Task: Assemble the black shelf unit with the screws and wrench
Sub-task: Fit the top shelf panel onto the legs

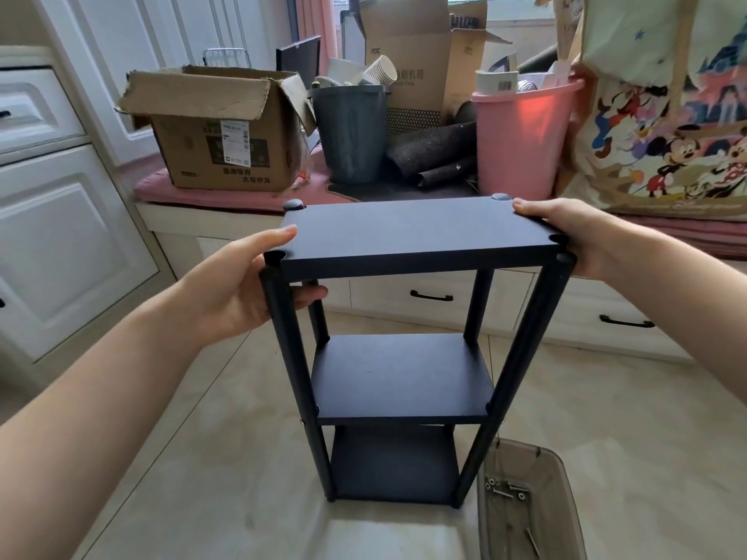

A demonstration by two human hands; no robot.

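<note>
At the far left of the frame stand white cabinet doors (60,244), and just right of them in the upper left an open cardboard box (218,127) sits on a pink cushion (242,194) on the window seat. At centre left, the left hand (238,289) grips the top left end of the black shelf unit (404,381), its thumb lying on the top board and its fingers (311,295) curled under that board's edge. The shelf unit stands upright on the tiled floor (210,458) in the middle of the frame, three boards joined by four posts. Behind it, in the upper centre, are a dark bin (351,131) with paper cups and, to its right, a pink bucket (521,143). At centre right, the right hand (566,232) holds the top board's right end, its fingers wrapped round the edge. In the lower right, a clear tray (566,499) on the floor just beside the shelf unit's foot holds loose screws (505,489).
</note>
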